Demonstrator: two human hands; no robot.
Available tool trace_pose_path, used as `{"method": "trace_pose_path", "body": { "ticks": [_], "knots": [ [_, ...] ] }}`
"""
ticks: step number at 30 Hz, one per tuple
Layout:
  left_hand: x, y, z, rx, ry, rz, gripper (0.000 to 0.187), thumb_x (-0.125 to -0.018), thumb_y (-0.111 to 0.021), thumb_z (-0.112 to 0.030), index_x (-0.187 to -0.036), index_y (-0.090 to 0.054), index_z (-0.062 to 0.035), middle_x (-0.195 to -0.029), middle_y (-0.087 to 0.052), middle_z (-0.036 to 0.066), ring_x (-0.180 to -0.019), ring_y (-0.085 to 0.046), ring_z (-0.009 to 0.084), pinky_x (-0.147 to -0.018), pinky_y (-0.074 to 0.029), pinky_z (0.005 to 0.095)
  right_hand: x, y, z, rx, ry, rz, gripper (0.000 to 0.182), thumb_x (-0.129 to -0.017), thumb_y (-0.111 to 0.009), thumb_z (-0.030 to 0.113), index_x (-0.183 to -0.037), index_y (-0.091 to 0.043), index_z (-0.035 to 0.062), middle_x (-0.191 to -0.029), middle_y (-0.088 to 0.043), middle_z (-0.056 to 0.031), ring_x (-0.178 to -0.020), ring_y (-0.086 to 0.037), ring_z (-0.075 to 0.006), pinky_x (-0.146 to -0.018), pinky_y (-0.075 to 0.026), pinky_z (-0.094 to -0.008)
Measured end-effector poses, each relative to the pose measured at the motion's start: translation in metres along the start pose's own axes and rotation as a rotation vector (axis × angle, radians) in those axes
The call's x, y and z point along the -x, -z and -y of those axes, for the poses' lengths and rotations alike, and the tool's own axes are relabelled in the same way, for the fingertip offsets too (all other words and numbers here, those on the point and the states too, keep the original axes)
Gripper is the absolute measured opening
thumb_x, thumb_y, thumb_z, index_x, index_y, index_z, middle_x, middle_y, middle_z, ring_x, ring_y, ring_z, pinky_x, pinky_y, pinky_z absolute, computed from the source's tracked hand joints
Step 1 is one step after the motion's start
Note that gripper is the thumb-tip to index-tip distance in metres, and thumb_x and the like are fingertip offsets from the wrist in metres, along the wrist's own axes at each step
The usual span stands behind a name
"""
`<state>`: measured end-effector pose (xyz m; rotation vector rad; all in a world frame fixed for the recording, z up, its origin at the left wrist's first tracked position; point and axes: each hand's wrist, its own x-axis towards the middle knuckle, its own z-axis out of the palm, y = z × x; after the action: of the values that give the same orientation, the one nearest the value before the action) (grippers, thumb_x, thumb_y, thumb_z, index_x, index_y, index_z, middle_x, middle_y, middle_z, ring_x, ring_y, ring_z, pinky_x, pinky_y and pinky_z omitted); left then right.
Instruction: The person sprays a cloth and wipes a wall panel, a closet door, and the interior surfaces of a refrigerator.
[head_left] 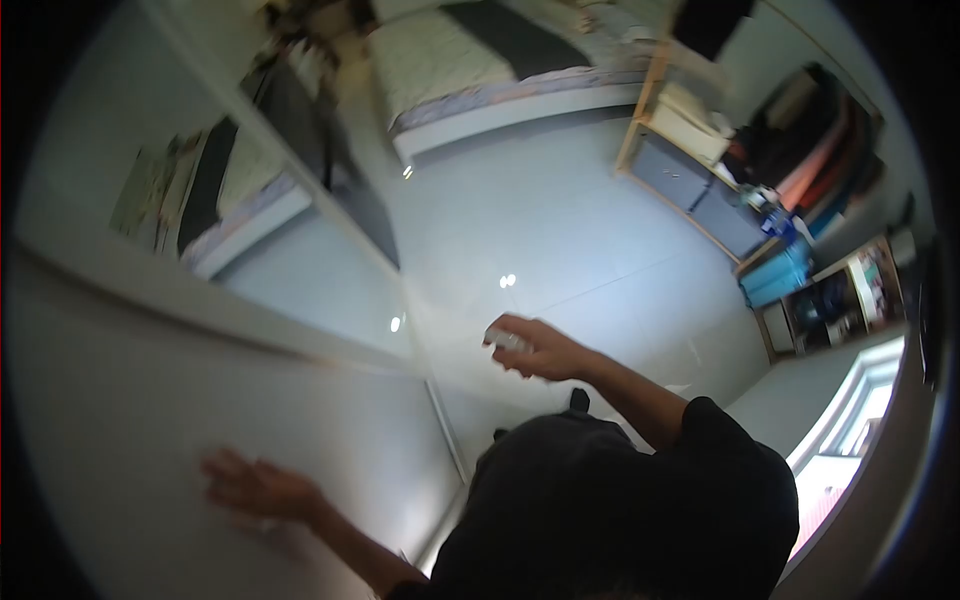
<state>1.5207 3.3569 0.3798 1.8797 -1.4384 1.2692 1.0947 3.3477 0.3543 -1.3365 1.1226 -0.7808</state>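
My right hand (530, 348) is out over the pale tiled floor, its fingers wrapped round a small whitish object (508, 341) that I cannot make out further. To the lower left, my left hand (258, 487) is spread beside a smooth pale panel (330, 420). Its fingers are a little blurred, and something pale shows faintly under its palm, too unclear to name.
A mirror (270, 240) stands on the left. Ahead is a bed (480, 125) with a dark runner. At the right are a wooden-framed clothes rack (640, 130), a blue box (778, 275), a low shelf (835, 325) and a window (845, 440).
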Motion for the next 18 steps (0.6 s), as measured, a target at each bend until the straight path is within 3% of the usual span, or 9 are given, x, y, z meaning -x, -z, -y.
{"method": "trace_pose_path", "body": {
  "ticks": [1, 4, 6, 10, 12, 13, 15, 16, 18],
  "knots": [
    [0.023, -0.005, -0.006, 0.055, 0.012, 0.106, 0.047, -0.108, -0.029, -0.032, -0.149, -0.046, -0.016, -0.162, -0.029, 0.011, -0.145, -0.025, 0.0493, -0.117, -0.023, 0.0583, -0.002, 0.002, 0.002, -0.017, 0.005, -0.005, 0.027, -0.096, -0.062, 0.028, -0.115, -0.058, 0.0096, -0.081, -0.061, -0.0026, -0.061, -0.055, -0.0092, -0.057, -0.048, -0.0263],
    [0.059, 0.012, -0.021, 0.067, 0.058, 0.445, 0.046, -0.105, -0.043, -0.021, -0.151, -0.043, -0.0193, -0.163, -0.027, 0.012, -0.148, -0.02, 0.0469, -0.121, -0.015, 0.0548, -0.005, 0.026, 0.001, -0.041, -0.112, 0.039, 0.026, -0.097, -0.061, 0.026, -0.117, -0.057, 0.0092, -0.084, -0.06, -0.0019, -0.067, -0.056, -0.0073, -0.056, -0.048, -0.0244],
    [0.046, 0.035, -0.005, -0.07, 0.142, 0.527, 0.047, -0.104, -0.044, -0.02, -0.152, -0.042, -0.0191, -0.163, -0.027, 0.012, -0.149, -0.019, 0.0464, -0.121, -0.013, 0.0539, -0.004, 0.037, 0.0, -0.085, 0.008, 0.044, 0.02, -0.098, -0.057, 0.015, -0.115, -0.057, 0.0051, -0.083, -0.06, -0.0025, -0.067, -0.055, -0.007, -0.056, -0.047, -0.0235],
    [-0.015, 0.099, 0.044, -0.272, 0.159, -0.021, 0.05, -0.103, -0.048, -0.017, -0.152, -0.042, -0.018, -0.16, -0.032, 0.014, -0.148, -0.019, 0.0472, -0.12, -0.022, 0.052, 0.003, 0.055, -0.004, -0.177, 0.04, 0.122, 0.021, -0.096, -0.058, 0.013, -0.113, -0.056, 0.0026, -0.08, -0.057, -0.0025, -0.063, -0.053, -0.0066, -0.057, -0.045, -0.0241],
    [-0.045, 0.129, 0.061, -0.238, 0.215, -0.156, 0.048, -0.104, -0.044, -0.021, -0.151, -0.042, -0.0161, -0.16, -0.032, 0.014, -0.149, -0.017, 0.0475, -0.115, -0.027, 0.0578, 0.005, 0.067, -0.001, -0.185, 0.09, 0.132, 0.021, -0.095, -0.057, 0.012, -0.113, -0.056, 0.0022, -0.08, -0.056, -0.0025, -0.061, -0.051, -0.0064, -0.057, -0.043, -0.0242],
    [-0.048, 0.137, 0.065, -0.239, 0.206, -0.15, 0.048, -0.104, -0.044, -0.021, -0.151, -0.042, -0.0161, -0.16, -0.032, 0.014, -0.149, -0.017, 0.0475, -0.115, -0.027, 0.0578, 0.006, 0.071, 0.001, -0.194, 0.082, 0.131, 0.021, -0.095, -0.057, 0.012, -0.113, -0.056, 0.0022, -0.08, -0.056, -0.0025, -0.061, -0.051, -0.0064, -0.057, -0.043, -0.0242],
    [-0.05, 0.15, 0.073, -0.49, 0.411, -0.064, 0.048, -0.104, -0.04, -0.027, -0.151, -0.042, -0.0143, -0.16, -0.032, 0.016, -0.148, -0.017, 0.049, -0.112, -0.026, 0.0643, 0.006, 0.08, 0.004, -0.201, 0.114, 0.119, 0.021, -0.095, -0.057, 0.012, -0.114, -0.056, 0.0023, -0.08, -0.056, -0.0026, -0.061, -0.051, -0.0064, -0.057, -0.044, -0.0238],
    [-0.038, 0.142, 0.084, -0.588, 0.3, -0.087, 0.049, -0.104, -0.037, -0.028, -0.15, -0.041, -0.0135, -0.161, -0.03, 0.015, -0.147, -0.019, 0.0502, -0.109, -0.024, 0.0681, 0.006, 0.086, 0.0, -0.208, 0.132, 0.109, 0.021, -0.095, -0.057, 0.013, -0.114, -0.056, 0.0024, -0.081, -0.056, -0.0026, -0.06, -0.05, -0.0065, -0.057, -0.044, -0.0238],
    [0.02, 0.111, 0.09, -0.672, 0.345, 0.028, 0.05, -0.102, -0.041, -0.026, -0.15, -0.041, -0.0139, -0.161, -0.029, 0.015, -0.147, -0.02, 0.0505, -0.11, -0.023, 0.067, 0.007, 0.078, -0.02, -0.212, 0.118, 0.09, 0.022, -0.095, -0.058, 0.013, -0.114, -0.056, 0.0027, -0.081, -0.056, -0.0025, -0.061, -0.05, -0.0065, -0.057, -0.044, -0.0239]
  ]
}}
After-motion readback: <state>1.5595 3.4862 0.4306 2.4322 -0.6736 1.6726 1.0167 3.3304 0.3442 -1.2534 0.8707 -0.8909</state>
